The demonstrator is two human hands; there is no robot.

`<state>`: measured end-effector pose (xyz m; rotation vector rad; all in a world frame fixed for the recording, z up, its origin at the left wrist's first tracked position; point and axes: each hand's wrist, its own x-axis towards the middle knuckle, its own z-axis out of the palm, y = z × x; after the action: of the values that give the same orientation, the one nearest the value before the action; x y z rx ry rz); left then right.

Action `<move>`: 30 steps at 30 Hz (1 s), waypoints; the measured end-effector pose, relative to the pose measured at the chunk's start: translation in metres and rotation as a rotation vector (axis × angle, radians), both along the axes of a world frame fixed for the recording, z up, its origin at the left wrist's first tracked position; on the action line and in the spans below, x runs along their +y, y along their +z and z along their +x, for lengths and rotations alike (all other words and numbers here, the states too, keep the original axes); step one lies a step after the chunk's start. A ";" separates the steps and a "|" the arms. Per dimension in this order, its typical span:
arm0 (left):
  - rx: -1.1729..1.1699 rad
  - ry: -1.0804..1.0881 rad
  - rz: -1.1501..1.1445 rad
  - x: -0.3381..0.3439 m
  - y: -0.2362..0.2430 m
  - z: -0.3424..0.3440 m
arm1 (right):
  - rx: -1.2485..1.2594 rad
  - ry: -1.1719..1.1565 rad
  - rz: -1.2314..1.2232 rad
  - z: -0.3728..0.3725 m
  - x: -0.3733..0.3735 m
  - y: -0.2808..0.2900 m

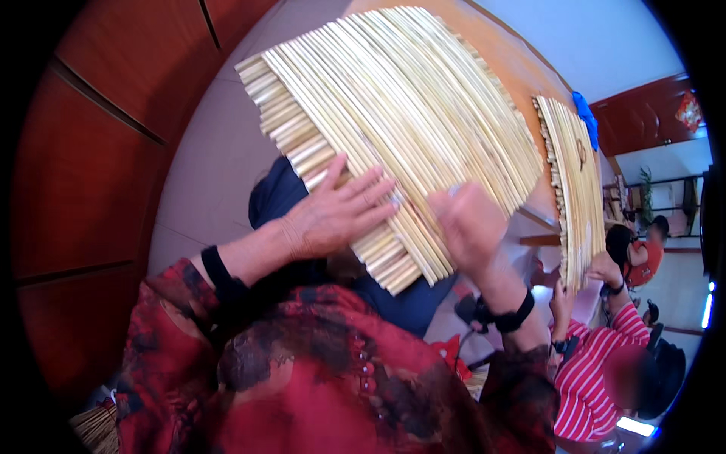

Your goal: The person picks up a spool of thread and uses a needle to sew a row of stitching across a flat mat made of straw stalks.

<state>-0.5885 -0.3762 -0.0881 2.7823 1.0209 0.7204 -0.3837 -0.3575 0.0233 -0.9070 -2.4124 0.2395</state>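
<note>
The left hand is laid flat, fingers spread apart, on the reed mat, which is held tilted up before the chest. The right hand is pressed against the mat's lower edge; its finger position cannot be told through blur.

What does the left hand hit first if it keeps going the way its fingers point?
The left hand already lies on the mat of pale reed stalks; going on, its fingers would probably just slide along that mat.
</note>
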 end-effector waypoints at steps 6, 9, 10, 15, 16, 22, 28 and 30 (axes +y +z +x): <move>-0.007 -0.001 0.026 0.002 0.003 0.004 | 0.748 -0.138 -0.585 0.010 0.002 0.008; 0.000 0.004 0.057 0.003 0.006 0.004 | 0.792 -0.084 -0.724 0.002 -0.001 0.006; 0.001 0.002 0.046 0.003 0.006 0.003 | 0.775 -0.138 -0.748 0.000 0.001 0.007; 0.015 -0.054 -0.001 0.002 0.018 -0.006 | 0.652 -0.231 -0.713 0.011 0.003 -0.005; -0.015 -0.130 -0.116 0.002 0.020 -0.011 | 0.600 -0.306 -0.735 0.015 0.003 -0.013; -0.256 -0.183 -0.292 -0.006 0.026 -0.026 | 0.526 -0.434 -0.853 0.020 -0.006 -0.037; -0.298 0.072 -0.056 0.021 0.038 0.026 | 0.497 -0.436 -0.821 0.021 -0.008 -0.044; -0.249 0.057 -0.044 0.026 0.034 0.030 | 0.452 -0.450 -0.795 0.018 -0.006 -0.047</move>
<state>-0.5584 -0.3504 -0.0541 2.5529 1.0553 1.0084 -0.3653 -0.3638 -0.0236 -1.5008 -1.6200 1.1360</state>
